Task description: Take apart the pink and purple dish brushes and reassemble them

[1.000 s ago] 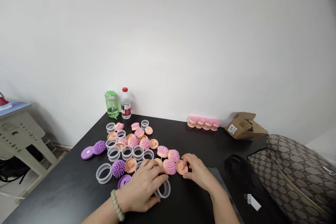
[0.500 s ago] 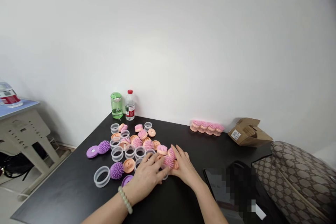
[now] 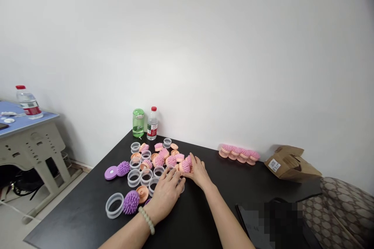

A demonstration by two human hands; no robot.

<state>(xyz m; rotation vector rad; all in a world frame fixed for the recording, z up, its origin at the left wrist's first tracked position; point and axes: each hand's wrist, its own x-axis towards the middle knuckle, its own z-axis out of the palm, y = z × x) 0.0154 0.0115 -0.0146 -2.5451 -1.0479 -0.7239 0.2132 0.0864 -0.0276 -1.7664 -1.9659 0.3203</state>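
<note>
My left hand (image 3: pixel 168 193), with a beaded bracelet at its wrist, lies palm down with fingers apart over several translucent rings (image 3: pixel 146 177). Cupped against the right side of a cluster of pink bristled brush heads (image 3: pixel 184 166) is my right hand (image 3: pixel 200 174), its fingers behind them and its thumb on the near side. Its palm side is hidden. Peach round caps (image 3: pixel 142 194) lie among the rings. Left of my left hand are a purple bristled brush head (image 3: pixel 131 202) and a larger translucent ring (image 3: pixel 114 205). Another purple brush head (image 3: pixel 123 168) touches a purple disc (image 3: pixel 111 172).
Against the wall stands a row of pink brushes (image 3: pixel 239 154), with an open cardboard box (image 3: pixel 292 163) to its right. A green bottle (image 3: pixel 138 123) and a water bottle (image 3: pixel 152 123) stand at the back of the black table (image 3: pixel 73 210). A patterned bag (image 3: pixel 347 206) lies at right.
The view has shifted left. Both hands stay at the cluster; the pink brush heads beside my right hand sit closer together, pushed slightly away from me.
</note>
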